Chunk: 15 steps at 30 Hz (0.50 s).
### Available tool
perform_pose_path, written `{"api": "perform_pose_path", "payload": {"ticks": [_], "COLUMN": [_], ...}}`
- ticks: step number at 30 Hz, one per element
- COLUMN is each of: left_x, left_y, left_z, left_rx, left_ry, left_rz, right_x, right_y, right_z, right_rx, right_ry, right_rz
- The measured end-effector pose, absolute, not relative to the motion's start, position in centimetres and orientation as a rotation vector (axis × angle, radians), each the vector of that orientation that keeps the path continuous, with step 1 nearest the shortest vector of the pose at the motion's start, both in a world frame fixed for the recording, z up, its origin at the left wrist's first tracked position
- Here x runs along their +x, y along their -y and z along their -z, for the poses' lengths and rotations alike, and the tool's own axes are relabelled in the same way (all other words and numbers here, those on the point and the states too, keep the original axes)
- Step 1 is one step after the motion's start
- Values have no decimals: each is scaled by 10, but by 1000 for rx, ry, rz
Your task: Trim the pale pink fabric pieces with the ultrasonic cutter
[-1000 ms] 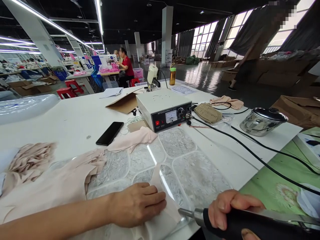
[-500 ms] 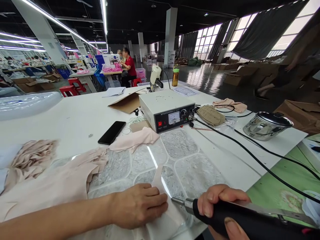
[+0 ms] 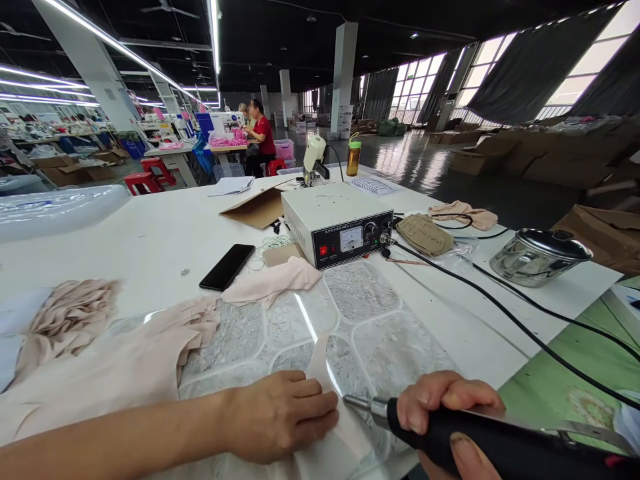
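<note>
My right hand (image 3: 453, 420) is wrapped round the black handle of an ultrasonic handpiece (image 3: 480, 443), its narrow metal tip pointing left. The tip is at the right edge of a thin beige fabric piece (image 3: 350, 433), close to my left fingertips; whether it touches the cloth I cannot tell. My left hand (image 3: 285, 413) lies palm down on the fabric piece, fingers flat and side by side, pointing right. Under the piece is a clear-topped, grey stone-patterned mat (image 3: 390, 347). More beige fabric pieces (image 3: 115, 360) are spread left of my hand.
A control box (image 3: 340, 220) with a dial stands mid-table, its black cable (image 3: 465, 287) running right. Around it are a phone (image 3: 227, 267), a beige cloth strip (image 3: 273, 280), brown card templates (image 3: 425, 233), a lidded metal pot (image 3: 537, 257) and a bottle (image 3: 353, 159). A person in red sits far back.
Both hands, the handpiece and the fabric hold almost the same position. The view has shifted slightly, and a person walking at the far right is out of sight now.
</note>
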State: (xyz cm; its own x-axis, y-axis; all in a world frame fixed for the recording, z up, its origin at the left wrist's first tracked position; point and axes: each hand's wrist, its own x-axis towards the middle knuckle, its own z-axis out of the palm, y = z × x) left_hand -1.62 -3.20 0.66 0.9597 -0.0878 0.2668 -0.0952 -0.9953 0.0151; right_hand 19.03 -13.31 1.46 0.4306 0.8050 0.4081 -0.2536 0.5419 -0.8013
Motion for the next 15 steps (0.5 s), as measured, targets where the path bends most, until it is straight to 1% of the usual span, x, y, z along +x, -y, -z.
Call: {"api": "perform_pose_path", "payload": {"ticks": [8, 15], "left_x": [-17, -18], "left_y": [32, 29], "left_z": [-7, -7], "left_rx": [3083, 3093], "left_ry": [136, 178], "left_rz": [-410, -427], "right_x": [189, 190], "right_y": [125, 123], "right_z": [-3, -5], "right_rx": [-709, -718], "right_ry": [959, 1020], "right_rz": [-747, -754]}}
